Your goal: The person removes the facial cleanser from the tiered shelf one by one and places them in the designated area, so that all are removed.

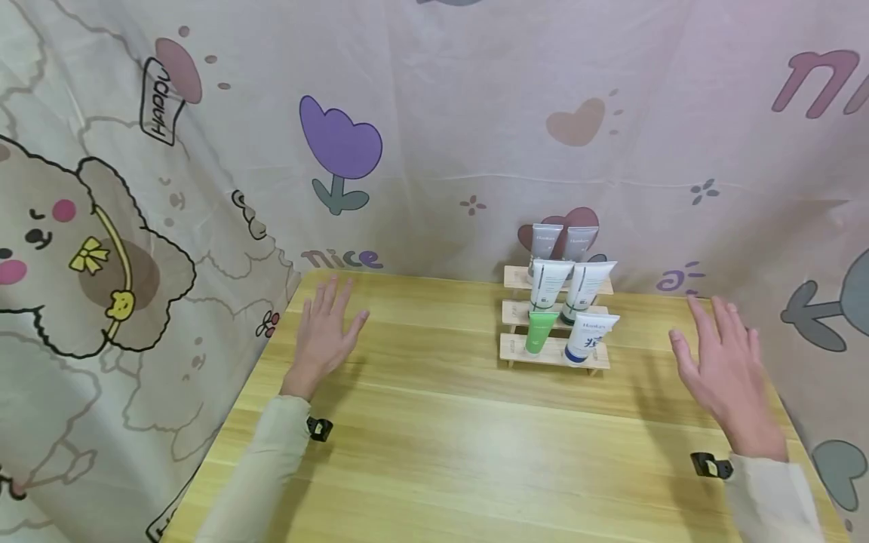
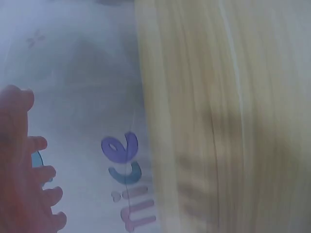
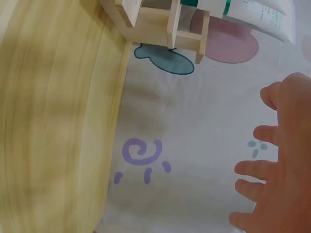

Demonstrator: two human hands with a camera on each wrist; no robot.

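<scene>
Tabletop runs broad between left hand and right hand, each raised near its side edge, fingers straight and apart. Three-tiered wooden rack stands toward the back edge (nearer the right hand), bearing six tubes, caps down: five white or greyish, one small and green.

A wide stretch of table lay between the left hand and the rack, a narrower one between rack and right hand. Six tubes on the rack stood in the way; cloth walled the back.
</scene>
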